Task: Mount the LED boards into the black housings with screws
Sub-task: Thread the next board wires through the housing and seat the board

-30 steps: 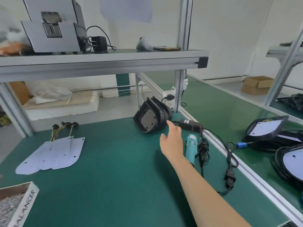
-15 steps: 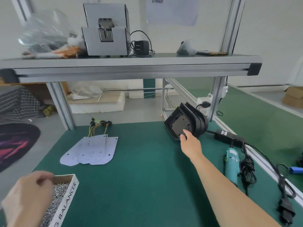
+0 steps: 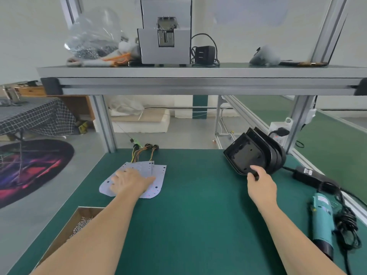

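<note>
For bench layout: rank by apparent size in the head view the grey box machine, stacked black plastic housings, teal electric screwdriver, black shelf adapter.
1. Grey box machine, though farther off.
2. Stacked black plastic housings, close behind.
3. Teal electric screwdriver, nearest the camera.
4. Black shelf adapter.

Both bare forearms reach forward from the near edge, the left angled inward and the right nearly straight. The left hand [image 3: 131, 182] lies palm-down, fingers straight and spread, flat on the LED boards [image 3: 159, 175] beneath it. The right hand [image 3: 262, 185] has its wrist level, with thumb and curled fingers pinching the lower rim of the black housing [image 3: 246, 157] just ahead of it.
</note>
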`<state>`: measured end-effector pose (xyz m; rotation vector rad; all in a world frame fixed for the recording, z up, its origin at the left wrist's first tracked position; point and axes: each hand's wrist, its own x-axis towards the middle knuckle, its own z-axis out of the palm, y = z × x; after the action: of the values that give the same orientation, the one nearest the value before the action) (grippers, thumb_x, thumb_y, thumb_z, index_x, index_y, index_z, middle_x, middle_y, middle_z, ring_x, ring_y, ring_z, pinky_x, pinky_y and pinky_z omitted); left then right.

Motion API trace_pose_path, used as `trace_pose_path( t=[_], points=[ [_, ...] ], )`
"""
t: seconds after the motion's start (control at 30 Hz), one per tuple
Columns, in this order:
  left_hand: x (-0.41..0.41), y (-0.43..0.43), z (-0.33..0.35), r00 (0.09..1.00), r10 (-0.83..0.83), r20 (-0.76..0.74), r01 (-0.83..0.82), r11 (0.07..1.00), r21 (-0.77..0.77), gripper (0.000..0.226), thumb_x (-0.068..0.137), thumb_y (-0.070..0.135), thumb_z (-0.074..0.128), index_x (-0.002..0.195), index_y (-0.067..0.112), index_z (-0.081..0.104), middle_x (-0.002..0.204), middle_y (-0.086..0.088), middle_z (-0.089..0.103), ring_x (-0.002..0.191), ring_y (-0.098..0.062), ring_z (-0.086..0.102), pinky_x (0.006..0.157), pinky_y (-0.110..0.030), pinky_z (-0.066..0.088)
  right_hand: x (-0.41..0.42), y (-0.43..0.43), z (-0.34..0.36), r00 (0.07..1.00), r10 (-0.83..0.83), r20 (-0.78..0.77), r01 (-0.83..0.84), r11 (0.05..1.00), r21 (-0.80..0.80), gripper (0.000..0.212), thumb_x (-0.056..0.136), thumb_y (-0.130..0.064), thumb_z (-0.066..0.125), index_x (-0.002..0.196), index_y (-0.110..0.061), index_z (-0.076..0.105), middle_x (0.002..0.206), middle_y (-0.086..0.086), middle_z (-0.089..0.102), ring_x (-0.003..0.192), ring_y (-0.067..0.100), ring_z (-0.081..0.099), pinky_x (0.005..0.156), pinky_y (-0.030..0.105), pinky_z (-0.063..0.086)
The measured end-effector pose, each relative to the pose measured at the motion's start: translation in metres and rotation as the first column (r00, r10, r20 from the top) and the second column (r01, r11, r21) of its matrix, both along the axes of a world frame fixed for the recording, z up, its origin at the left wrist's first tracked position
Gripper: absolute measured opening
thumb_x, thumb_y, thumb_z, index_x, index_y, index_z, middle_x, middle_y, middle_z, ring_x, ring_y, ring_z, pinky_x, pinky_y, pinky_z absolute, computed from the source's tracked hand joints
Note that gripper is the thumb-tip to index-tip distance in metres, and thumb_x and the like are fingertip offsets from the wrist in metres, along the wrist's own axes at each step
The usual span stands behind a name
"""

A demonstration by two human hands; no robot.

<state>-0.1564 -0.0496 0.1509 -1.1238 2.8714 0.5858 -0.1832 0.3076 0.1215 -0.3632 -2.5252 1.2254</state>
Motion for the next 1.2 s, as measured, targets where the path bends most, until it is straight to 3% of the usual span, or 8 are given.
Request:
trace_pose_path(
  t=[0.33, 0.47, 0.57, 0.63, 0.73, 0.83, 0.97, 1.2],
  points=[
    [-0.015, -0.020, -0.005, 1.000, 0.023, -0.020, -0.023, 1.000, 0.017, 0.097, 0.065, 0.056, 0.077, 0.139, 0.007, 0.039, 0.131, -0.011, 0.046, 0.128, -0.029, 0.044, 0.100, -0.037, 0.041, 0.008, -0.001, -0.006, 0.983, -0.123, -0.133, 0.109, 0.988, -0.108, 0.008, 0.098, -0.027, 0.058, 0.095, -0.021, 0.053, 0.096, 0.013, 0.065, 0.078, 0.032, 0.067, 0.083, 0.045, 0.052],
    [-0.018, -0.021, -0.001, 0.991, 0.027, -0.133, -0.005, 0.986, 0.164, 0.057, 0.077, 0.032, 0.075, 0.121, 0.004, 0.051, 0.095, -0.007, 0.041, 0.115, -0.030, 0.053, 0.090, -0.037, 0.050, 0.013, 0.000, -0.006, 0.966, -0.148, -0.210, 0.114, 0.980, -0.164, 0.015, 0.100, -0.013, 0.046, 0.108, -0.022, 0.053, 0.106, 0.015, 0.061, 0.058, 0.015, 0.068, 0.061, 0.028, 0.043],
    [-0.019, -0.028, 0.005, 0.956, 0.084, -0.281, 0.004, 0.954, 0.299, 0.013, 0.088, 0.012, 0.062, 0.087, 0.006, 0.052, 0.083, -0.007, 0.050, 0.097, -0.035, 0.060, 0.076, -0.038, 0.049, 0.020, 0.000, -0.004, 0.967, -0.155, -0.205, 0.106, 0.967, -0.231, 0.035, 0.101, -0.012, 0.038, 0.125, -0.033, 0.051, 0.114, 0.011, 0.060, 0.057, 0.020, 0.069, 0.069, 0.034, 0.046],
    [-0.019, -0.031, 0.005, 0.946, 0.104, -0.307, 0.019, 0.928, 0.371, 0.032, 0.094, 0.010, 0.056, 0.068, 0.013, 0.038, 0.069, -0.002, 0.043, 0.083, -0.030, 0.054, 0.069, -0.035, 0.046, 0.026, -0.001, -0.003, 0.968, -0.178, -0.175, 0.116, 0.942, -0.315, 0.044, 0.102, -0.017, 0.037, 0.134, -0.046, 0.044, 0.111, 0.005, 0.059, 0.069, 0.030, 0.068, 0.081, 0.042, 0.050],
    [-0.006, -0.029, 0.004, 0.926, 0.177, -0.333, 0.034, 0.840, 0.542, 0.025, 0.098, 0.008, 0.048, 0.077, 0.016, 0.035, 0.073, 0.001, 0.038, 0.067, -0.020, 0.042, 0.055, -0.026, 0.035, 0.031, -0.002, -0.003, 0.975, -0.189, -0.114, 0.127, 0.902, -0.413, 0.041, 0.103, -0.026, 0.042, 0.141, -0.042, 0.041, 0.099, 0.003, 0.060, 0.093, 0.032, 0.057, 0.087, 0.040, 0.042],
    [0.014, -0.026, 0.005, 0.894, 0.147, -0.423, 0.160, 0.778, 0.607, 0.016, 0.097, 0.007, 0.052, 0.110, 0.017, 0.048, 0.092, -0.001, 0.054, 0.076, -0.019, 0.051, 0.058, -0.024, 0.035, 0.035, -0.001, -0.005, 0.996, -0.065, -0.061, 0.029, 0.888, -0.459, 0.026, 0.104, -0.027, 0.049, 0.128, -0.023, 0.059, 0.119, 0.002, 0.060, 0.110, 0.024, 0.052, 0.095, 0.037, 0.041],
    [0.046, -0.013, 0.021, 0.836, 0.194, -0.513, 0.309, 0.607, 0.732, 0.011, 0.096, 0.002, 0.056, 0.094, 0.013, 0.059, 0.105, -0.014, 0.069, 0.086, -0.030, 0.067, 0.075, -0.039, 0.056, 0.047, -0.007, -0.005, 0.973, 0.231, 0.023, -0.186, 0.834, -0.520, 0.014, 0.101, -0.025, 0.060, 0.106, -0.023, 0.073, 0.116, -0.002, 0.070, 0.109, 0.022, 0.063, 0.082, 0.034, 0.051],
    [0.103, 0.021, 0.037, 0.816, -0.052, -0.576, 0.568, 0.261, 0.781, 0.016, 0.094, -0.001, 0.060, 0.102, 0.012, 0.063, 0.099, -0.008, 0.076, 0.084, -0.023, 0.072, 0.069, -0.034, 0.058, 0.067, -0.018, 0.009, 0.846, 0.517, 0.133, -0.477, 0.844, -0.247, 0.010, 0.096, -0.028, 0.068, 0.095, -0.030, 0.078, 0.104, -0.016, 0.075, 0.106, 0.009, 0.066, 0.095, 0.026, 0.048]
  ],
)
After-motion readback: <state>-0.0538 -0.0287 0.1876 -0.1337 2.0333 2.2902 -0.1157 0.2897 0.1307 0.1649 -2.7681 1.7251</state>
